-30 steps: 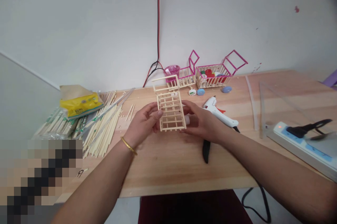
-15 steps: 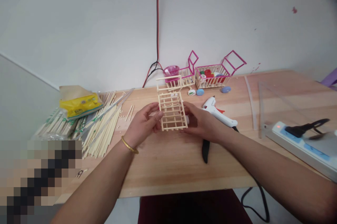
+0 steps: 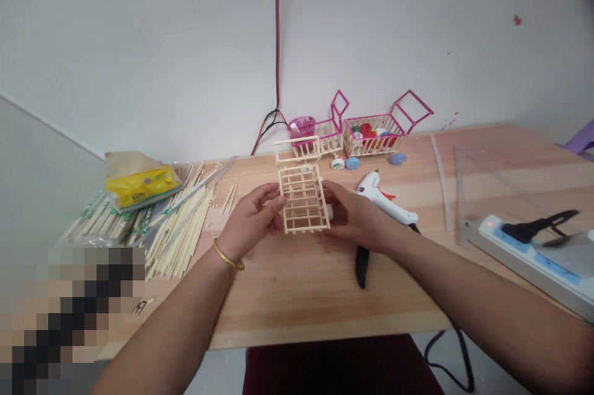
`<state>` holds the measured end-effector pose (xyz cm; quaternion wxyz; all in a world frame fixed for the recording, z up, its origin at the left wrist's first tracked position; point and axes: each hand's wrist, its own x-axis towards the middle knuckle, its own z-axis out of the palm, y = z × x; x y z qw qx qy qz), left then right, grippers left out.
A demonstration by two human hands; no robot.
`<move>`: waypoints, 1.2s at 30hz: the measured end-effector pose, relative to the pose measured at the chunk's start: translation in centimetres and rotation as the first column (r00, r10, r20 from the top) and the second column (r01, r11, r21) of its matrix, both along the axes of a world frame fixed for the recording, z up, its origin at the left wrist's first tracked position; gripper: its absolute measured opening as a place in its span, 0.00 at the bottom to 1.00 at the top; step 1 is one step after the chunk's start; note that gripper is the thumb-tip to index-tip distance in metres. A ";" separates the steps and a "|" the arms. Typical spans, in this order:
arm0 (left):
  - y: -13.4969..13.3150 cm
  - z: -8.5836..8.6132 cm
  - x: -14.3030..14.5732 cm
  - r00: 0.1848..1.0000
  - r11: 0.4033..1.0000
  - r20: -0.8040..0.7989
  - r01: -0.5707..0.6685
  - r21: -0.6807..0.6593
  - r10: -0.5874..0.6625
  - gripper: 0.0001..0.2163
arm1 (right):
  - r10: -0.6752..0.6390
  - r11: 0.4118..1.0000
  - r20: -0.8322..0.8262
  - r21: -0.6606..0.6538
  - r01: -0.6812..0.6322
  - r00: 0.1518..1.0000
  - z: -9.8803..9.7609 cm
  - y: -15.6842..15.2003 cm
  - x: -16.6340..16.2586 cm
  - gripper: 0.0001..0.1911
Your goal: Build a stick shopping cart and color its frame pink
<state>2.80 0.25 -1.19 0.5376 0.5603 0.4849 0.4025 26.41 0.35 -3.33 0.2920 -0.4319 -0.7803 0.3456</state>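
Observation:
A small model shopping cart (image 3: 304, 197) made of pale wooden sticks is held up between my two hands, its handle frame pointing toward the wall. My left hand (image 3: 258, 214) grips its left side, thumb on the rim and fingers partly hidden. On the other side, my right hand (image 3: 348, 212) is closed round the cart's right side, with something white partly showing by its fingers. To the right of that hand lies a white glue gun (image 3: 387, 200) with an orange trigger. The cart's underside is mostly hidden.
Behind stand two stick carts with pink trim, one larger cart (image 3: 374, 138) filled with coloured items, and a pink cup (image 3: 302, 127). Loose sticks (image 3: 185, 237) and a yellow packet (image 3: 142, 186) lie left. At right are a power strip (image 3: 533, 252) and clear strips (image 3: 440, 181).
The cart has tipped very slightly, its near edge a touch lower. Both hands keep their hold in nearly the same place.

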 end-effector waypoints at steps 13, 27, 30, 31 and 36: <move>0.0 -0.1 -0.2 0.998 0.998 -0.032 0.045 -0.039 -0.046 0.35 | -0.023 1.000 0.026 -0.003 0.023 0.999 -0.2 0.1 0.0 0.40; 0.4 -1.3 -0.3 0.997 0.999 -0.066 0.042 0.030 -0.040 0.27 | -0.025 1.000 -0.008 -0.015 0.025 1.000 -0.2 -0.1 0.0 0.34; 0.3 -1.3 -0.2 0.995 0.999 -0.089 0.038 0.034 -0.035 0.26 | -0.025 0.999 -0.002 -0.021 0.025 1.000 -0.3 0.0 0.0 0.34; 0.3 -1.2 -0.2 0.995 0.999 -0.094 0.037 0.031 -0.034 0.26 | -0.023 0.999 -0.002 -0.023 0.023 1.000 -0.3 0.0 0.0 0.34; 0.1 -0.7 -0.2 0.995 1.000 -0.097 0.017 0.024 -0.014 0.27 | -0.019 0.999 -0.015 -0.027 0.018 1.000 -0.4 0.1 0.0 0.33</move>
